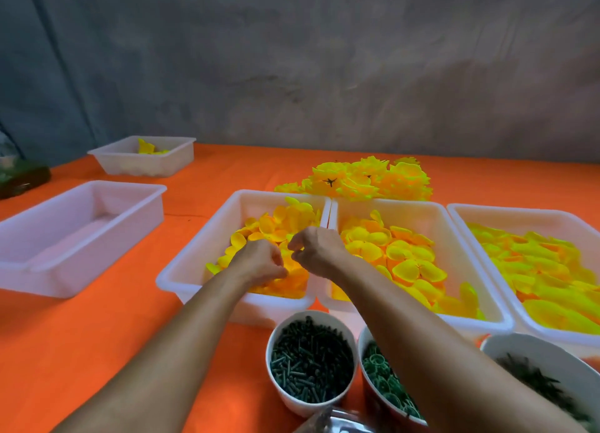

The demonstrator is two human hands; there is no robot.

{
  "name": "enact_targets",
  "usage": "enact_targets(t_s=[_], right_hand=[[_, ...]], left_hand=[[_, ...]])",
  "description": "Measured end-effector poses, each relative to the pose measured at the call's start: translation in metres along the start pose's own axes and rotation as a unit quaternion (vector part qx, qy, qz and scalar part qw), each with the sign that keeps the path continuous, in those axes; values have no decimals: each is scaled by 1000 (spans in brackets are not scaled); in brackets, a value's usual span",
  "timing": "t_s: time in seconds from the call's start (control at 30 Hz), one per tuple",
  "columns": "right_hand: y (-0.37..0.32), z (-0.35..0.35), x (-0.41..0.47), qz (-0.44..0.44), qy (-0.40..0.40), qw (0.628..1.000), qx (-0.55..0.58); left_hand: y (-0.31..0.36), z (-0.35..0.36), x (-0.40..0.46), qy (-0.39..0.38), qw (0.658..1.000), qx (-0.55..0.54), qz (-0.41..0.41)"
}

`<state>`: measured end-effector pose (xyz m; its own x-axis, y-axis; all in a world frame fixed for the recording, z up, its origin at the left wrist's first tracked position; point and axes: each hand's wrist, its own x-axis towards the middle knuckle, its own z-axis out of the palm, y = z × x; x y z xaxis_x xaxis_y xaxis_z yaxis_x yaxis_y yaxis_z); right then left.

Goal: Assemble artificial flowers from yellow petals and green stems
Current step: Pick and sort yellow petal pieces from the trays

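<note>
Nearest, along the table's [97,351] front edge, a white cup of dark green stems [311,358] stands just beside a red cup of green rings [386,384], with a white bowl of dark green sprigs [545,374] at the front right corner; the right forearm crosses over the ring cup. Just behind them three white trays sit side by side, rims touching or nearly so: the left petal tray [185,270], the middle petal tray [454,257] and the right petal tray [480,215], each heaped with yellow petals [402,254]. Both hands meet over the left petal tray. The left hand [259,259] has its fingers curled down into the petal heap, thumb and fingertips drawn together; what they pinch is hidden among the petals, so I cannot tell whether it holds one. The right hand [316,249], just beside it, also has curled fingers, tips close together near a petal edge, the hold itself too small to make out. Toward the left edge lies an empty white tray [81,234]. Behind the trays a pile of finished yellow flowers [367,179] rests on the orange cloth, and near the far left corner a small white tray [143,160] holds a few yellow pieces.
</note>
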<state>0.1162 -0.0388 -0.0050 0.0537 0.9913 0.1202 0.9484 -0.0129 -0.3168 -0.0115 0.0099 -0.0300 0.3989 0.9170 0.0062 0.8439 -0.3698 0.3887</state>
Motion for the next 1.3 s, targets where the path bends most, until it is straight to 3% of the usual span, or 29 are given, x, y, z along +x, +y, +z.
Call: enact_targets(t_s=[0.07, 0.2, 0.37, 0.67, 0.93, 1.17, 1.3], right_hand=[[2, 11, -1, -2, 15, 999, -40], [9, 18, -2, 10, 29, 999, 7], [9, 20, -3, 9, 34, 999, 27], [7, 14, -7, 25, 46, 996, 75], [10, 14, -9, 32, 90, 968, 233], [8, 6, -13, 38, 103, 871, 479], [12, 3, -14, 46, 100, 842, 527]], left_hand=[[2, -1, -2, -35, 999, -15, 17], [4, -1, -8, -82, 996, -4, 38], [4, 0, -10, -73, 996, 8, 53], [-4, -1, -4, -18, 983, -163, 80], [-7, -6, -8, 61, 905, -407, 104], [-6, -11, -9, 99, 832, -541, 77], [-6, -13, -11, 99, 810, -576, 49]])
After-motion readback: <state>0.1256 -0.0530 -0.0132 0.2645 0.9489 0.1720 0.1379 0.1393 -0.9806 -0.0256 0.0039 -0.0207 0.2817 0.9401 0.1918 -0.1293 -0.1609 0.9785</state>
